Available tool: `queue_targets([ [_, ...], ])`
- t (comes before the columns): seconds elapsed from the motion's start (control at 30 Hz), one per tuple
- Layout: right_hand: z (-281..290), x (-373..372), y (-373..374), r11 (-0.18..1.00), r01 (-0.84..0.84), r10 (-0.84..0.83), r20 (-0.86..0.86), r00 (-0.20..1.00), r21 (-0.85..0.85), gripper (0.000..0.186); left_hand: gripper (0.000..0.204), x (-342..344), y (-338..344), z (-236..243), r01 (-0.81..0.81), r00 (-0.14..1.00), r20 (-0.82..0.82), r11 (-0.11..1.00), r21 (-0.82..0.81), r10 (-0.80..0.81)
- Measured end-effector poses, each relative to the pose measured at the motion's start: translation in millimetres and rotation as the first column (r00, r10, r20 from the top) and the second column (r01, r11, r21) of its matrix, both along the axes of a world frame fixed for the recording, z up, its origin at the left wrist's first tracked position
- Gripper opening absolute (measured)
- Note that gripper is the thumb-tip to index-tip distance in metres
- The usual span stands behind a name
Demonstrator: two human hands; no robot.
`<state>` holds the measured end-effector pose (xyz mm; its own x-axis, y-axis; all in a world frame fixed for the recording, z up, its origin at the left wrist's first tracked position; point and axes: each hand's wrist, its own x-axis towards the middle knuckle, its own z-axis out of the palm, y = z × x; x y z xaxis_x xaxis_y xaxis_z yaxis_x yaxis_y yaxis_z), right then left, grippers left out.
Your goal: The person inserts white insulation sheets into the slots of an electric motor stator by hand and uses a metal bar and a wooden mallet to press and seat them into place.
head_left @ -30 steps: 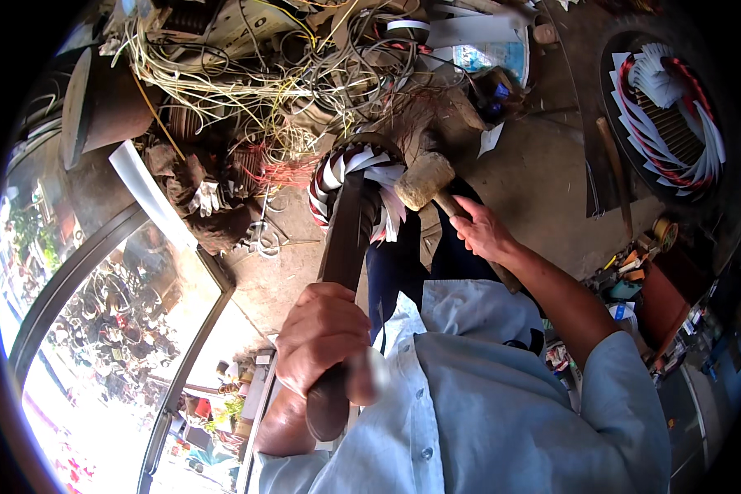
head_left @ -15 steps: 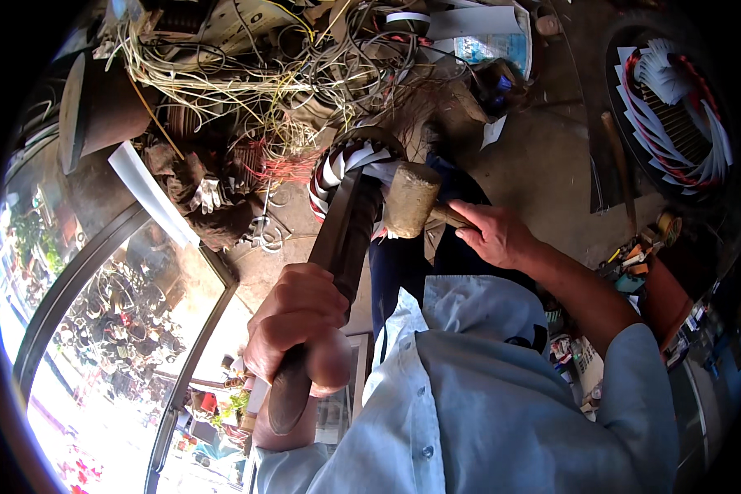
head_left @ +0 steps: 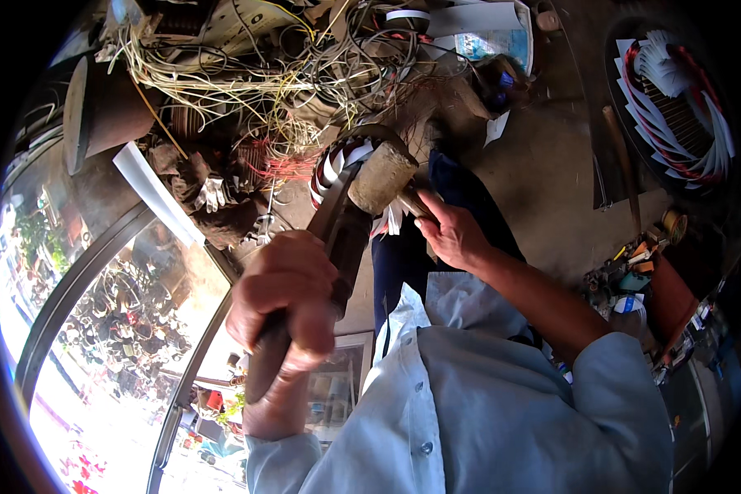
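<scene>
My left hand (head_left: 284,292) is wrapped round a long dark bar (head_left: 352,247) with a rounded near end. The bar's far part reaches a motor stator (head_left: 331,169) with white insulating paper strips and red windings round its rim. My right hand (head_left: 453,230) grips the short wooden handle of a mallet. The thick, worn, pale mallet head (head_left: 383,177) is over the bar's far part and hides some of it and of the stator. Whether head and bar touch, I cannot tell.
A second stator (head_left: 675,115) with white paper strips lies at the far right, near a wooden stick (head_left: 622,165). Tangled wires (head_left: 247,78) cover the back left. A white strip (head_left: 158,193) leans beside the metal-framed glass (head_left: 86,272). Small tools and boxes (head_left: 634,272) crowd the right.
The mallet has moved left and tilted, its head now over the bar. My right hand has moved left with it. My left hand and the bar's near end have shifted slightly left.
</scene>
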<state>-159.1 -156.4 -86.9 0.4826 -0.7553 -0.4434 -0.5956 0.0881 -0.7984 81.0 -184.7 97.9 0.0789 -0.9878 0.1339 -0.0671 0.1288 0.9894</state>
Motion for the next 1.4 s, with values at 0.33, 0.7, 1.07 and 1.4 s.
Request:
queue_targets([
  [0.33, 3, -24, 21, 0.996, 0.088, -0.087, 0.075, 0.993, 0.0, 0.047, 0.024, -2, -6, 0, -0.089, 0.995, 0.04, 0.995, -0.046, 0.091],
  [0.7, -2, -22, 24, 0.99, 0.127, -0.13, 0.065, 0.989, 0.055, 0.049, 0.027, 0, -8, -5, -0.058, 0.998, 0.004, 0.997, -0.06, 0.058],
  [1.07, -44, -5, 36, 0.793, 0.367, -0.471, 0.108, 0.876, 0.486, 0.043, 0.016, 7, -16, -20, 0.079, 0.996, 0.037, 0.994, 0.077, -0.082],
  [1.4, -45, -17, -40, 0.899, 0.264, -0.281, -0.003, 0.96, 0.348, 0.04, 0.028, 16, -46, -25, -0.075, 0.99, -0.112, 0.991, 0.107, 0.087],
])
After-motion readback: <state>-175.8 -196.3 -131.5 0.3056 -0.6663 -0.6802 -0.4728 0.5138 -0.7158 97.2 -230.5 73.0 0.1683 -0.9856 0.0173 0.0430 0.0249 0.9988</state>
